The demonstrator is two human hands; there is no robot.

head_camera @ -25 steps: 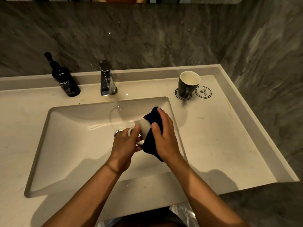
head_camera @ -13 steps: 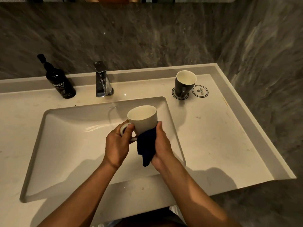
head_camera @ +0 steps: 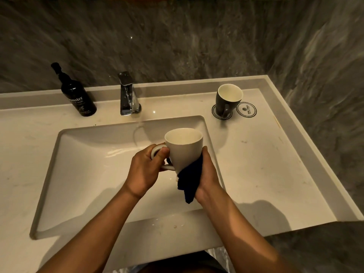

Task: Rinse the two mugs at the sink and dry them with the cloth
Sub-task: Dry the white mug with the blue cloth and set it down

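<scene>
Now my left hand grips the upright white mug by its handle, no longer tipped, my right hand clutching the cloth underneath; the bottle at ten o'clock reads "hand wash".

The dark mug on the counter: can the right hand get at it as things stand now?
Probably yes, though not at once. The counter between the right hand and the dark mug lies bare, so the way looks free. But that hand holds the cloth against the white mug.
</scene>
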